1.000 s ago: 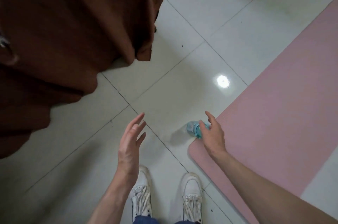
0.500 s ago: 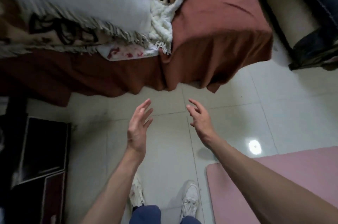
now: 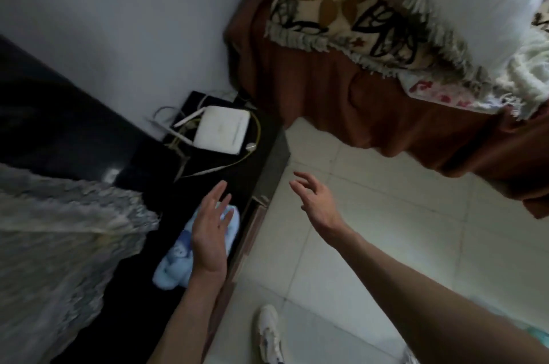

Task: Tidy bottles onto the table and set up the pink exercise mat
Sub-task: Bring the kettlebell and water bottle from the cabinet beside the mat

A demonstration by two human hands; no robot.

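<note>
My left hand [image 3: 210,233] hovers open, fingers spread, above the black low table [image 3: 237,182] and over a light blue cloth [image 3: 175,256] lying on it. My right hand [image 3: 316,200] is open too, held over the white floor tiles just right of the table's edge. Neither hand holds anything. No bottle and no pink mat is in view.
A white router [image 3: 221,133] with cables sits at the table's far end by the wall. A lace-edged cover [image 3: 59,239] hangs at the left. A bed with a brown sheet [image 3: 371,114] and patterned blankets fills the upper right. One white shoe [image 3: 269,334] stands on the tiles.
The view has swung left, away from the pink mat and the blue bottle, onto the black table. Both hands stayed open and empty and moved toward the table.
</note>
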